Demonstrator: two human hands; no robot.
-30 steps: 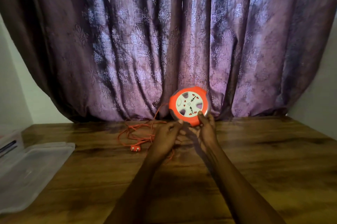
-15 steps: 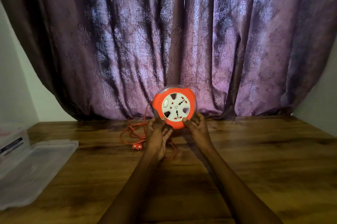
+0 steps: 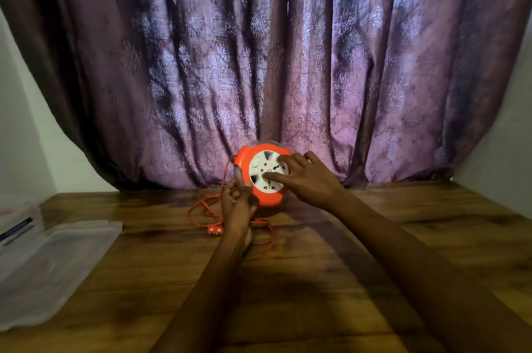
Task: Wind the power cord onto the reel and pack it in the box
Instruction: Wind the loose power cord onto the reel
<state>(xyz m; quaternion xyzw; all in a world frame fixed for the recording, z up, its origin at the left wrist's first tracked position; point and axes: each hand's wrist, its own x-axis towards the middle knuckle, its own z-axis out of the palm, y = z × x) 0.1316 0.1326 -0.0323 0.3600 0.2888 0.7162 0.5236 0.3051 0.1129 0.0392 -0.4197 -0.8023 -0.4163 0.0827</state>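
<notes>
A clear plastic box (image 3: 43,269) lies at the table's (image 3: 374,237) left edge. Loose orange cord (image 3: 201,208) trails near the far edge. The left hand (image 3: 237,206), fingers curled, grips the round orange-and-white reel (image 3: 260,174) upright, socket face toward the camera; the right hand (image 3: 309,177) spreads open fingers on that face.

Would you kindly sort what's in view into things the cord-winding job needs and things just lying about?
Part of the job:
orange cord reel
loose orange cord
plug
clear plastic box
clear lid
left hand
right hand

Just there:
purple curtain
wooden table
</notes>
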